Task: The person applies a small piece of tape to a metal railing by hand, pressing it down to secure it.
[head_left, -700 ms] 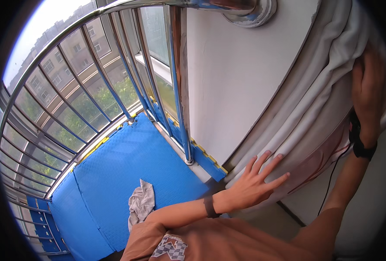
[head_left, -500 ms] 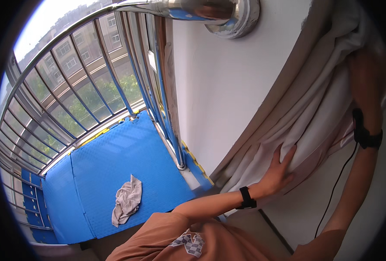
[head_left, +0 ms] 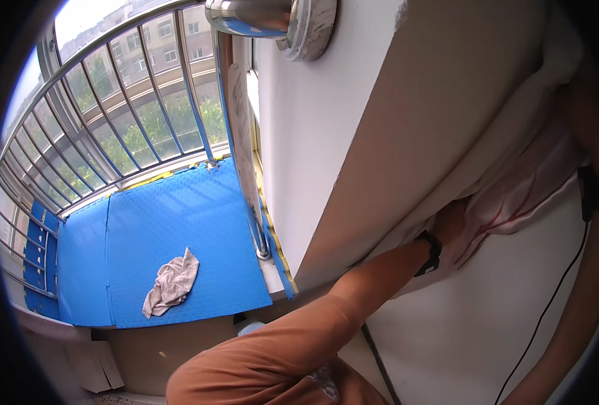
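Observation:
A pale pinkish-white curtain point(head_left: 515, 182) hangs in folds along the wall at the right. My left hand point(head_left: 452, 221) reaches into its lower folds, and the cloth hides the fingers. Higher up, near the dark right rim, my right hand point(head_left: 586, 118) touches the curtain; shadow and fabric conceal its fingers. Black bands circle both wrists, and a thin black cable point(head_left: 549, 307) runs down beside my right forearm.
At the left, blue foam mats point(head_left: 178, 202) lie beside a metal railing point(head_left: 127, 94) in front of windows. A crumpled greyish cloth point(head_left: 172, 283) rests on the mats. A white wall corner point(head_left: 340, 175) stands between the mats and the curtain, with a metal rail end point(head_left: 265, 17) fixed to it.
My left hand has moved deeper into the folds, its fingers now covered. My right hand has shifted toward the right rim. The curtain folds have gathered rightward, baring more wall, as the view moved.

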A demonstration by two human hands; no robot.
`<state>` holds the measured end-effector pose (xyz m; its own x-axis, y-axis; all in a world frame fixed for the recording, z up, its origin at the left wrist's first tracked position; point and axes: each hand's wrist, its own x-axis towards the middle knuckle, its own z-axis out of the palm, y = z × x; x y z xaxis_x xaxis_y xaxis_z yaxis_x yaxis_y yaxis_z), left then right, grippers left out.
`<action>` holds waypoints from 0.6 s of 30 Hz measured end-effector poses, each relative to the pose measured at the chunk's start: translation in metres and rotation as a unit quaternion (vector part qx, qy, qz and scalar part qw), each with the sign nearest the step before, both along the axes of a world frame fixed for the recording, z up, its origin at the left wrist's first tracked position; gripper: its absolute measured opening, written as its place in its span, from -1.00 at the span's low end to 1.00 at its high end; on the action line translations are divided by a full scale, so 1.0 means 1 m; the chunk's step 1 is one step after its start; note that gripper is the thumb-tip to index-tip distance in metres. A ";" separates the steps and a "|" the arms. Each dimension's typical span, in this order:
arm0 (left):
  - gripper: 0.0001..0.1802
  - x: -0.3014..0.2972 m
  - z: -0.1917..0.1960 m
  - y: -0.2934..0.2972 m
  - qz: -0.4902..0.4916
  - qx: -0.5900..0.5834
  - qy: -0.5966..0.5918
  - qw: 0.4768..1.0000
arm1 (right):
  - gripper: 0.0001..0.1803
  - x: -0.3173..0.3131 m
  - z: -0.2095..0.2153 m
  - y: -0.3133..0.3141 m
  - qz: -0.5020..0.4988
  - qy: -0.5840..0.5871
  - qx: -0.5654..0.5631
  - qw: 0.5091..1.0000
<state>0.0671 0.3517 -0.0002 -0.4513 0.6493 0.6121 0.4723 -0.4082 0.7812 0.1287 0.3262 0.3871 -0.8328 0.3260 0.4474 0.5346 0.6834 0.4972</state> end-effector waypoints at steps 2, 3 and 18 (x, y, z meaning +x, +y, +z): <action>-0.52 0.025 0.032 -0.009 -0.040 -0.026 -0.019 0.999 | -0.45 0.037 0.003 0.022 -0.141 0.020 0.005 0.990; -0.52 0.030 0.047 -0.014 -0.060 -0.058 -0.031 0.996 | -0.45 0.063 -0.004 0.051 -0.150 0.021 0.024 0.988; -0.42 0.028 -0.021 -0.133 -0.156 -0.246 0.048 0.955 | -0.72 0.078 -0.064 -0.117 0.019 0.189 0.060 0.980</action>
<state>0.0949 0.2189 -0.0210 -0.1455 0.9632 0.2262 0.4662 -0.1349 0.8743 0.2067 0.2088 0.3236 -0.6105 0.2241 0.7596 0.6717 0.6547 0.3467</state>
